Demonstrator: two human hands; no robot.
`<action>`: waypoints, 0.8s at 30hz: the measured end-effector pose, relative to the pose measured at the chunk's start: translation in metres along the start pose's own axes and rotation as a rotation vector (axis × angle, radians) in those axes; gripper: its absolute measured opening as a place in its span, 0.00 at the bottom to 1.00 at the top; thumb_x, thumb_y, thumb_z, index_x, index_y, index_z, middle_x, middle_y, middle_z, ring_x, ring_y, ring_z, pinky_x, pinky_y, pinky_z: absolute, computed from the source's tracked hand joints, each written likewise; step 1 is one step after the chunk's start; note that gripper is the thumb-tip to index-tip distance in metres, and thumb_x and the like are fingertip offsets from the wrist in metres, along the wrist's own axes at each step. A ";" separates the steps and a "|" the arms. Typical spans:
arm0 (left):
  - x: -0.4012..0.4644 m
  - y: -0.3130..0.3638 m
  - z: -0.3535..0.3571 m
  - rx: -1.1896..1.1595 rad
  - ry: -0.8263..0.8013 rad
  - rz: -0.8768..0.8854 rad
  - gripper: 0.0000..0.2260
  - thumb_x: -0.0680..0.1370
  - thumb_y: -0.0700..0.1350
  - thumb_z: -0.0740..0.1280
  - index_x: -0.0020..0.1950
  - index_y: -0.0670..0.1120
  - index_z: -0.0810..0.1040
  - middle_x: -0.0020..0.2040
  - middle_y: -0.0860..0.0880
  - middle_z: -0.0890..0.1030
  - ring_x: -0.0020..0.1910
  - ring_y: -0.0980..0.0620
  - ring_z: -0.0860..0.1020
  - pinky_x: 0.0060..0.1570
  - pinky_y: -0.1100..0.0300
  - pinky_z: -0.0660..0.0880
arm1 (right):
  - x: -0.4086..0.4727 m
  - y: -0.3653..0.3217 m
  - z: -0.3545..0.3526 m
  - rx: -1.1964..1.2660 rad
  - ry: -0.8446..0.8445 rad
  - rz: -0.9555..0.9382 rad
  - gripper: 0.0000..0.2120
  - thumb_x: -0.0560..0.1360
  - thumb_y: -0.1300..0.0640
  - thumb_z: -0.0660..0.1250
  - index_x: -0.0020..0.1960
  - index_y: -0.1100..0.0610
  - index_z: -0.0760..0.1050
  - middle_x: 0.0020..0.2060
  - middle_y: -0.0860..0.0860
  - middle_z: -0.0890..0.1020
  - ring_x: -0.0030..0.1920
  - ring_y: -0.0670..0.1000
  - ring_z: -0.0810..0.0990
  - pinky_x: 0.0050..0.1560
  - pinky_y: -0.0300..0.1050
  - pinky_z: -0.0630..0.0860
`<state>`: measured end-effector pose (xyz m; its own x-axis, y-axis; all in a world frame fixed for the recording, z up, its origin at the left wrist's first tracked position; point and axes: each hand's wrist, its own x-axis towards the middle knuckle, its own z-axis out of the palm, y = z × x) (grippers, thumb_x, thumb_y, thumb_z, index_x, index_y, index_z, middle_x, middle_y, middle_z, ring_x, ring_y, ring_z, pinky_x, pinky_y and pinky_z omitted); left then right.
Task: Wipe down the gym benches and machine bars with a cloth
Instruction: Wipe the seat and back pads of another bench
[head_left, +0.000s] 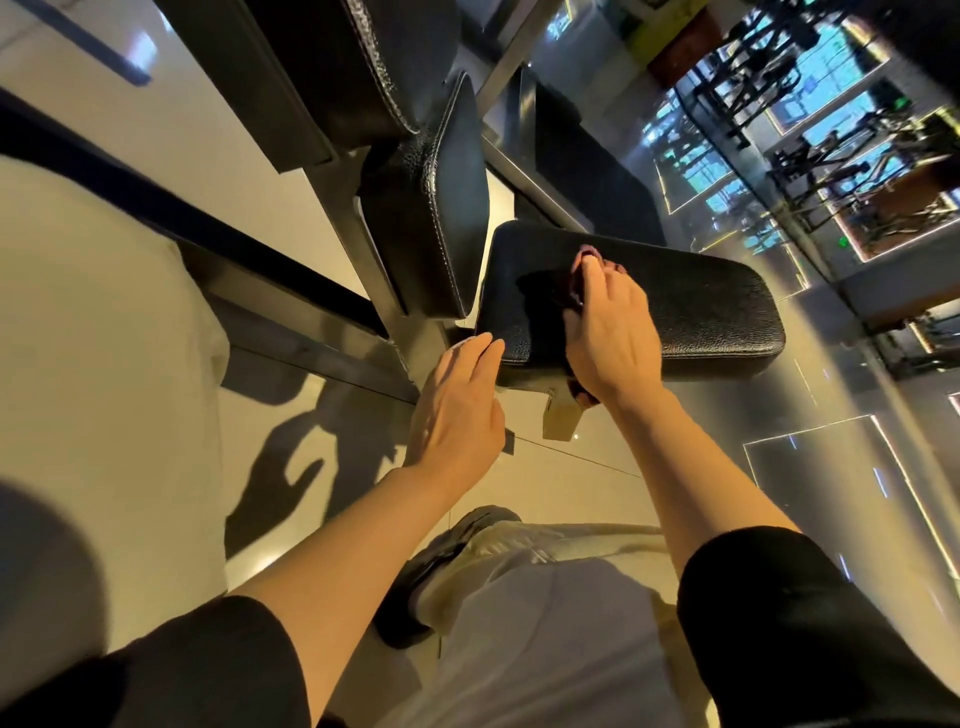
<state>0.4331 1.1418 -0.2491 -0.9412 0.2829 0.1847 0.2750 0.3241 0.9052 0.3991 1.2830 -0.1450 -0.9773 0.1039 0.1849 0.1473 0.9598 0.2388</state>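
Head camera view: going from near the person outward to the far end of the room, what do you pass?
Grey trousers → left hand, open beside the pad's corner → right hand pressing a pink cloth on the black seat pad → upright back pad → mirrored wall reflecting gym machines.

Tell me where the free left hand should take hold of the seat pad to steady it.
Grip the seat pad by its near left corner, coming from the left hand side. That rounded edge overhangs, and the right hand presses the cloth mid-pad.
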 end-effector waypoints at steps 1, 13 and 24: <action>0.000 -0.001 0.000 0.001 0.003 0.002 0.26 0.78 0.35 0.63 0.75 0.44 0.63 0.74 0.47 0.66 0.73 0.50 0.62 0.70 0.59 0.61 | 0.000 -0.012 0.001 0.016 -0.003 -0.060 0.23 0.79 0.53 0.64 0.72 0.54 0.65 0.67 0.57 0.71 0.70 0.61 0.66 0.69 0.56 0.69; 0.005 0.003 0.007 -0.026 0.033 0.025 0.24 0.77 0.33 0.64 0.73 0.41 0.67 0.72 0.46 0.68 0.72 0.48 0.64 0.70 0.57 0.62 | 0.026 0.015 0.001 -0.035 0.004 0.083 0.16 0.81 0.55 0.59 0.68 0.54 0.74 0.68 0.55 0.71 0.73 0.59 0.63 0.67 0.57 0.71; 0.015 0.016 0.022 0.042 -0.002 0.184 0.24 0.74 0.33 0.67 0.70 0.40 0.71 0.69 0.42 0.72 0.70 0.43 0.67 0.68 0.43 0.68 | 0.003 0.026 -0.010 -0.109 -0.037 0.034 0.17 0.80 0.56 0.62 0.68 0.52 0.74 0.71 0.54 0.69 0.75 0.57 0.59 0.65 0.56 0.70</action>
<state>0.4281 1.1713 -0.2404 -0.8738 0.3424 0.3452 0.4507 0.3040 0.8393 0.4011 1.3059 -0.1287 -0.9761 0.1475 0.1593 0.1940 0.9219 0.3353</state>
